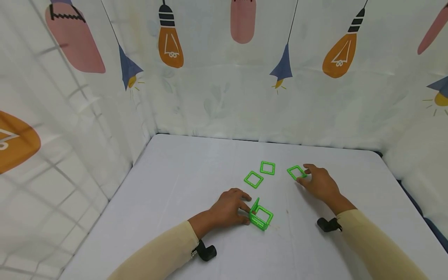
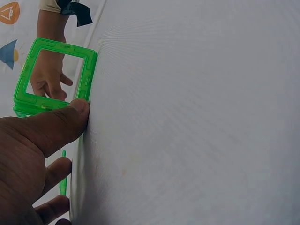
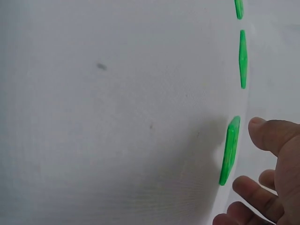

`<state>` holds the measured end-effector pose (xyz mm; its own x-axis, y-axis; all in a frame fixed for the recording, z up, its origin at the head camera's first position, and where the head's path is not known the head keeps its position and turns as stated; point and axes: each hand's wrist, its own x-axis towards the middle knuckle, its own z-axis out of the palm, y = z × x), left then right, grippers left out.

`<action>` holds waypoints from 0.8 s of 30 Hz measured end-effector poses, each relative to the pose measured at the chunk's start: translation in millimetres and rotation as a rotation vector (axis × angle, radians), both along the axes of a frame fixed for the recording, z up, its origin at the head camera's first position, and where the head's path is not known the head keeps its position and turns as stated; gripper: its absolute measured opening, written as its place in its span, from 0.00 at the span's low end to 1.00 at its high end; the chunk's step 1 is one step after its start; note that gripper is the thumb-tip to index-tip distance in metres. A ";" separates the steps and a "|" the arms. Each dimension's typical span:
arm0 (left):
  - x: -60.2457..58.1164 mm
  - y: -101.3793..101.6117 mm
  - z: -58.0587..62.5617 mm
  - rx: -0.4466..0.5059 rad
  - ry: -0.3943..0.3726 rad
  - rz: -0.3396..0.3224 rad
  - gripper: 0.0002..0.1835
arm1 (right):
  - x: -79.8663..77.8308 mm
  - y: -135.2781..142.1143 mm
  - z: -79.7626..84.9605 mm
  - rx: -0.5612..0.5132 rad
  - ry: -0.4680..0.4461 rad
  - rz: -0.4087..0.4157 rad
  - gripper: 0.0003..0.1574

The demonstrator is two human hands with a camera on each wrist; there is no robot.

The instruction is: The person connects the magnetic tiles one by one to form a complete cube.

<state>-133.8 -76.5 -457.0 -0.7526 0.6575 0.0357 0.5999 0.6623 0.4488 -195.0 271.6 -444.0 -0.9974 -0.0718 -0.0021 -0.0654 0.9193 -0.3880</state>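
My left hand (image 1: 231, 208) holds the left side of a small assembly of joined green square magnetic tiles (image 1: 262, 224), some of them standing up at an angle to another. In the left wrist view, the thumb (image 2: 77, 107) presses along the edge of the green tiles (image 2: 89, 75). Farther off, my right hand (image 1: 320, 184) reaches over a loose green square tile (image 1: 291, 170), thumb and fingers spread around its near corner. In the right wrist view, the thumb (image 3: 267, 133) is apart from the nearest tile (image 3: 229, 152).
Two more green square tiles, one turned like a diamond (image 1: 247, 181) and one farther back (image 1: 267, 172), lie flat between the hands. The white table (image 1: 189, 167) meets a curtain printed with lamps (image 1: 217, 97) at the back and left.
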 end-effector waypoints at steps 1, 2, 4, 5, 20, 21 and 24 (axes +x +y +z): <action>-0.1 0.0 0.0 -0.001 -0.001 0.001 0.14 | -0.8 0.1 0.1 0.001 -0.009 -0.006 0.45; 0.0 -0.1 -0.2 0.000 -0.002 0.001 0.14 | -1.9 0.2 0.3 0.000 -0.019 -0.013 0.46; -0.1 -0.2 -0.4 0.000 -0.002 0.002 0.14 | -3.8 -0.5 0.3 0.002 -0.035 -0.027 0.47; -0.1 -0.2 -0.6 0.001 -0.002 0.002 0.14 | -4.8 -1.3 0.1 0.005 -0.043 -0.034 0.47; -0.5 0.2 -2.0 -0.001 -0.001 0.008 0.14 | -15.4 -4.6 -5.2 0.036 -0.071 -0.057 0.48; -0.5 0.1 -2.3 0.000 0.000 0.007 0.14 | -15.4 -4.6 -5.3 0.034 -0.065 -0.055 0.48; -0.7 -0.1 -3.0 0.002 0.002 0.005 0.14 | -16.8 -5.0 -6.4 0.033 -0.042 -0.054 0.48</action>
<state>-134.5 -76.6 -460.0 -0.7558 0.6537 0.0384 0.5975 0.6645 0.4489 -211.8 266.6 -450.4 -0.9988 -0.0175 -0.0454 -0.0001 0.9336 -0.3584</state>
